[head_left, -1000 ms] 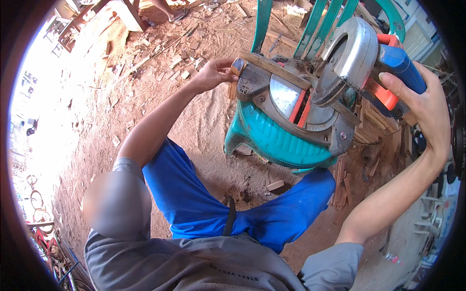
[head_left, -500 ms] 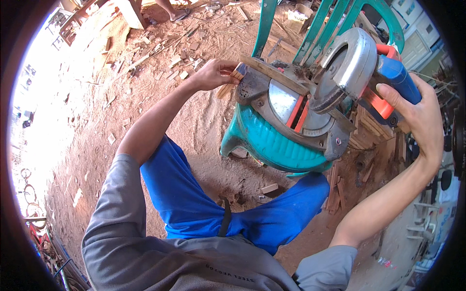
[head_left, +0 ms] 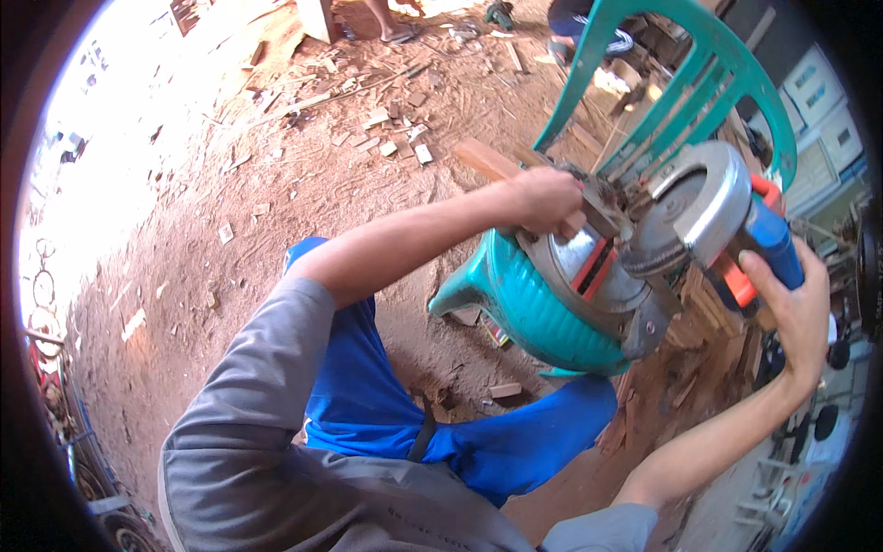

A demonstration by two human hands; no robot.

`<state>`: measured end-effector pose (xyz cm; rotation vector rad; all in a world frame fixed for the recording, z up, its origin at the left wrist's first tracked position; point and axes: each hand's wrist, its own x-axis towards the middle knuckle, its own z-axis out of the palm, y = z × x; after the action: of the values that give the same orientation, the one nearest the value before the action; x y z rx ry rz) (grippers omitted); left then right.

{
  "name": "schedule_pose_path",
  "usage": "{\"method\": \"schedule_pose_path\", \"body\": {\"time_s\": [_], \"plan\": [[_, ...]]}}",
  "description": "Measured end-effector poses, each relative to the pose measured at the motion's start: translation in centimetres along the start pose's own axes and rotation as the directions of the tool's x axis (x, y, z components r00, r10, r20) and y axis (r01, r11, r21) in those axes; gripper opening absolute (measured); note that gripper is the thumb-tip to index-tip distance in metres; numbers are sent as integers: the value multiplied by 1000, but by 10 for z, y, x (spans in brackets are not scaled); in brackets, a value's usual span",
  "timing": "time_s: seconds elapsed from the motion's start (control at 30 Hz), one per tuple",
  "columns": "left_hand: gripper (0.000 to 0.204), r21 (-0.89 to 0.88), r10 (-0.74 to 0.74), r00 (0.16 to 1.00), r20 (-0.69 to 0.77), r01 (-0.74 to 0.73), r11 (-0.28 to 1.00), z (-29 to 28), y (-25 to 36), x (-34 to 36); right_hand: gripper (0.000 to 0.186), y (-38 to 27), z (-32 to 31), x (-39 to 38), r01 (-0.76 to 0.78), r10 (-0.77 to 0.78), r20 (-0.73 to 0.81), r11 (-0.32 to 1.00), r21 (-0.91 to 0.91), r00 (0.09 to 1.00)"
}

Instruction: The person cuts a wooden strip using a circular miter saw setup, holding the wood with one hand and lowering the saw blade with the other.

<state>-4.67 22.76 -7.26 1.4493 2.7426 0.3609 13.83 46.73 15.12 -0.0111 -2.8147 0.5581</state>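
My left hand sits just right of the frame's centre, fingers curled down tight on a strip of wood that I press onto the round metal base of the mitre saw. The wood's long axis runs from the upper left, where its free end pokes out past my knuckles, down to the right towards the blade guard; how far it reaches under the guard I cannot tell, since my hand and the guard cover that end. My right hand is at the right edge of the frame, fingers wrapped round the saw's blue and orange handle, which points up and to the left towards the blade.

The saw head looks raised, tilted above the base, so the blade lies to the right of my left hand and just beside it. The left hand is the nearer one to the wood and to the cut line; the right is apart from it, out on the handle.

The saw rests on a teal plastic chair that serves as my desk. My blue trousers fill the lower middle, and wood offcuts lie scattered on the dirt floor at the upper left.
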Motion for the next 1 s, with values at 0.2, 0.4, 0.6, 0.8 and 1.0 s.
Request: {"method": "schedule_pose_path", "body": {"time_s": [0.2,0.4,0.6,0.8,1.0], "plan": [[20,-13,92,990,-104,-94,996,10,1,14,44,-7,-4,-2,-17,18,15,999,-45,1000],[25,-57,86,990,-110,-93,994,24,-5,19,44,-12,-1,-2,-5,5,-10,999,-33,1000],[35,-164,96,935,-341,-159,974,44,-14,9,35,-14,0,-5,-72,72,17,997,27,997],[37,-145,51,774,-631,-182,973,32,-15,-17,37,-9,2,-3,-7,6,-15,998,-59,1000],[64,-711,-697,-159,-699,264,652,46,-41,-56,40,-7,0,-3,-17,16,-13,998,-54,1000]]}}
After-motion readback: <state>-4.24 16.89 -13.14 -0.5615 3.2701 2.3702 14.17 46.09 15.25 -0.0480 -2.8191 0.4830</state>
